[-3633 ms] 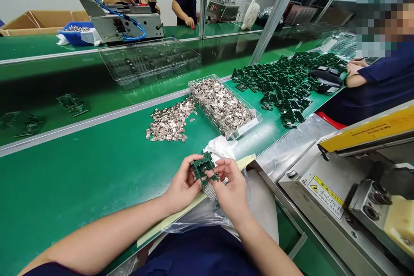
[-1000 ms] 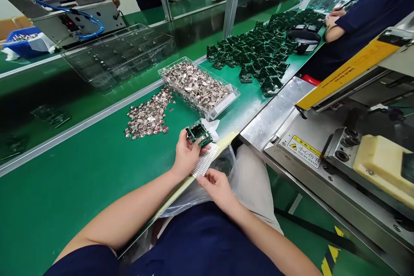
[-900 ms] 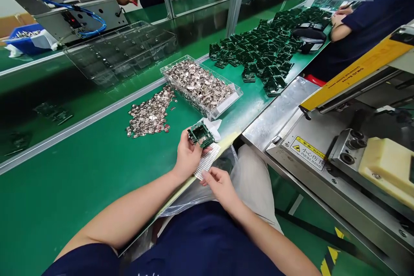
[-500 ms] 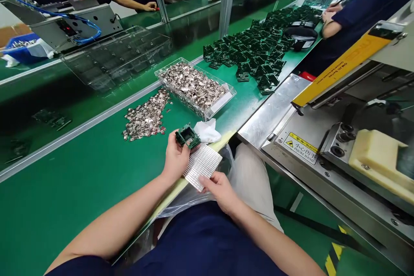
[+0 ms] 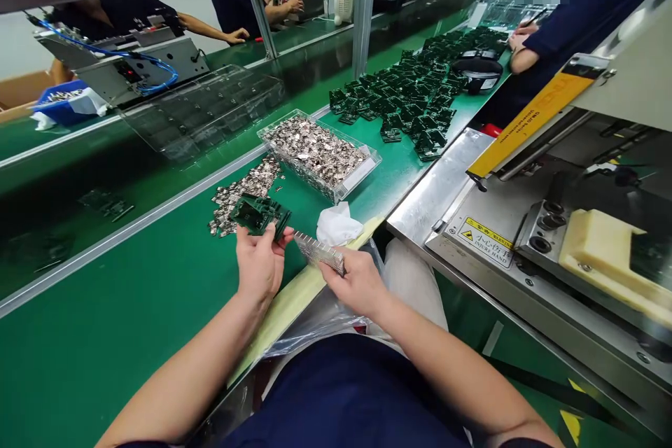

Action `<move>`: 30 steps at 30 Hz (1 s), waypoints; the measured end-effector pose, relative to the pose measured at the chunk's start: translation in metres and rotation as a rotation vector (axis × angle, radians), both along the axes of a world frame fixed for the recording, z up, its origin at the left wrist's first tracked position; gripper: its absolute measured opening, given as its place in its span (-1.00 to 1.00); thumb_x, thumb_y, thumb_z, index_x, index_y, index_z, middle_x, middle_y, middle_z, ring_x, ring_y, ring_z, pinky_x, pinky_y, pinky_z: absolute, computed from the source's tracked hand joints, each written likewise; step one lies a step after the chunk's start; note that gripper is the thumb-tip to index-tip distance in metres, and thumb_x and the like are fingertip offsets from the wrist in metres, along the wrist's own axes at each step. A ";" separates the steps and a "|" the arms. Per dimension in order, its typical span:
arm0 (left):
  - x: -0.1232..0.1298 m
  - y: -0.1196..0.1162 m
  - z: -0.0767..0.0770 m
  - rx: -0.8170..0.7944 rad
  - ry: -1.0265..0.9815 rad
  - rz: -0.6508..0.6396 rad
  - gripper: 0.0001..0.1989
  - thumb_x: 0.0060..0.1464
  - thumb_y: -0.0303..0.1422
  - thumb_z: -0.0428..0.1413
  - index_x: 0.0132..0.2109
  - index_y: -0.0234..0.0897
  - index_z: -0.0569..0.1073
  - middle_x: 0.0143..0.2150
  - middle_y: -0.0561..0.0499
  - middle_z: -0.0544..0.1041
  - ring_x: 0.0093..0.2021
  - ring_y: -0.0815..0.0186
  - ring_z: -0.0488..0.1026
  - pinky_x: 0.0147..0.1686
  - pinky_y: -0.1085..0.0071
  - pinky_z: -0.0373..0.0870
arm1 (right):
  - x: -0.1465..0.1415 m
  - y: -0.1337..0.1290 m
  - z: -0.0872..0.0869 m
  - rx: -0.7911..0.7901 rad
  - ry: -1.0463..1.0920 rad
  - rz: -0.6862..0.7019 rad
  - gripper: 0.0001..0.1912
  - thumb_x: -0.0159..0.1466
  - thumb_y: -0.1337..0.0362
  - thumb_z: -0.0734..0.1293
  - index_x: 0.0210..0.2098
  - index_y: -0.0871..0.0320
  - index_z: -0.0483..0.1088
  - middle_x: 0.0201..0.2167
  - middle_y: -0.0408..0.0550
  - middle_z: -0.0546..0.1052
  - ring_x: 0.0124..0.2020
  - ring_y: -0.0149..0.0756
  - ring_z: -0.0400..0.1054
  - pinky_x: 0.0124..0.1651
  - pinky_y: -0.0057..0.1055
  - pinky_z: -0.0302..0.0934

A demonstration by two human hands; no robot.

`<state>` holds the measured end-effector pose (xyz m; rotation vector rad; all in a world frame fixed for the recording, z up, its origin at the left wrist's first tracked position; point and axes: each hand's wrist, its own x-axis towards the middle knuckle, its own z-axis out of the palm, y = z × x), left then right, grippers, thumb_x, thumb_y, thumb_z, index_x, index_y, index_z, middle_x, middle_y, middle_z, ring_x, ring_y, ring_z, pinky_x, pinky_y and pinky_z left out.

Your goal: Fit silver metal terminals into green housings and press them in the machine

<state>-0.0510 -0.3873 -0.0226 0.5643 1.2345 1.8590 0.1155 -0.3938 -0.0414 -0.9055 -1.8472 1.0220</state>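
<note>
The left hand [image 5: 260, 267] moved away from the right, carrying the green circuit board [image 5: 257, 215] out over the lower end of the pile of small metal pieces [image 5: 246, 189]. The right hand [image 5: 357, 285] turned the silver perforated strip [image 5: 320, 252] from nearly flat to almost edge-on.

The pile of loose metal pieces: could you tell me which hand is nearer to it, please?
Left. The left hand lies just below the pile of loose metal pieces; the right hand lies farther right.
</note>
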 end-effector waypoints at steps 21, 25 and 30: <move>0.008 -0.004 -0.042 -0.107 0.137 -0.284 -0.55 -0.07 -0.20 0.31 -0.17 -0.17 0.21 -0.30 0.06 0.53 -0.38 0.32 0.59 -0.36 0.43 0.57 | 0.021 -0.017 -0.045 0.517 -0.412 -0.165 -0.60 0.29 0.53 0.15 0.06 0.18 0.37 0.17 0.25 0.31 0.22 0.07 0.11 0.13 0.07 0.11; 0.014 -0.006 -0.040 -0.089 0.265 -0.280 -0.56 0.00 -0.16 0.26 -0.09 -0.19 0.23 -0.17 -0.04 0.49 -0.30 0.28 0.57 -0.30 0.34 0.59 | 0.036 -0.043 -0.055 -0.106 -0.127 -0.153 -0.78 0.33 0.27 0.25 -0.06 0.17 0.41 -0.18 0.10 0.50 -0.18 -0.11 0.41 -0.18 -0.22 0.34; 0.028 0.003 -0.039 0.003 0.341 -0.302 -0.59 0.04 -0.19 0.23 -0.05 -0.19 0.26 -0.13 -0.04 0.43 -0.15 0.23 0.51 -0.18 0.27 0.57 | 0.025 -0.047 -0.056 -0.500 0.064 0.146 -0.71 0.34 0.10 0.26 -0.37 0.15 0.47 -0.46 -0.11 0.51 -0.40 -0.28 0.38 -0.31 -0.39 0.25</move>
